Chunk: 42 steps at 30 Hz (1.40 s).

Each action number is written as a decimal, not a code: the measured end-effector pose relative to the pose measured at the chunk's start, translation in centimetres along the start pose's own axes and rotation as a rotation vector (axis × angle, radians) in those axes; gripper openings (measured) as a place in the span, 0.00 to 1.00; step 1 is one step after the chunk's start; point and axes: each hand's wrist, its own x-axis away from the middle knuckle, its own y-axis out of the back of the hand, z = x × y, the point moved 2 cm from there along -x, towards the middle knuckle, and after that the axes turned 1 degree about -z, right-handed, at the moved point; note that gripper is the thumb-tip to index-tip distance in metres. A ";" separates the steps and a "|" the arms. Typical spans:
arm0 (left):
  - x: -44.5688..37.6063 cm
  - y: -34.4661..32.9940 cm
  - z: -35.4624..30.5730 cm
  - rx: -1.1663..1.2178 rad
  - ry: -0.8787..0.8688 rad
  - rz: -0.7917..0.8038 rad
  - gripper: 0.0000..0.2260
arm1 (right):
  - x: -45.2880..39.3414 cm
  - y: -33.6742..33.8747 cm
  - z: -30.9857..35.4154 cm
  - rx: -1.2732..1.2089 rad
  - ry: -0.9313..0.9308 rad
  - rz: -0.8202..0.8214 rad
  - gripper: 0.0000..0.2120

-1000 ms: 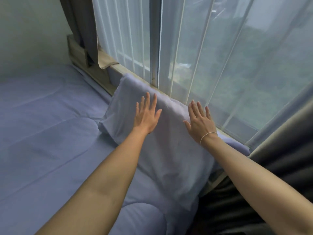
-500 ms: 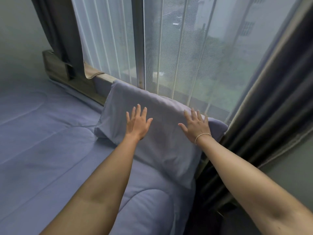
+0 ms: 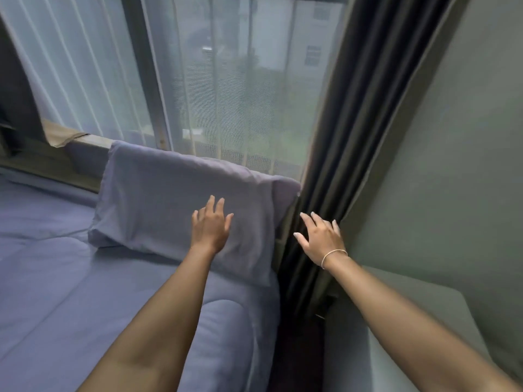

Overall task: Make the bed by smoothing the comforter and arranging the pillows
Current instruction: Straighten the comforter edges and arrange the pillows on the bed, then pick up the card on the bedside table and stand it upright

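Bedroom: bed [image 3: 85, 292], pillow [image 3: 158, 199], curtains [image 3: 353, 137]

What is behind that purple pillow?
Behind the pillow stand a window sill and sheer-curtained window. Whatever lies directly behind its lower part is covered.

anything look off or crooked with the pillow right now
Slightly. The pillow leans against the window ledge at a tilt, its right end lower, and its loose case end hangs limp over the comforter. Nothing looks damaged or spilled.
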 end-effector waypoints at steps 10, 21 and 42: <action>4.0 -8.6 -17.6 0.057 -0.289 0.172 0.23 | 10.0 -0.9 -16.8 -0.009 -0.272 0.043 0.26; 17.4 -25.9 -32.7 0.034 -0.408 0.519 0.24 | 23.0 -10.7 -35.1 -0.162 -0.501 0.242 0.26; 25.2 -44.1 -36.7 0.094 -0.497 0.635 0.24 | 22.9 -26.9 -43.7 -0.341 -0.590 0.167 0.33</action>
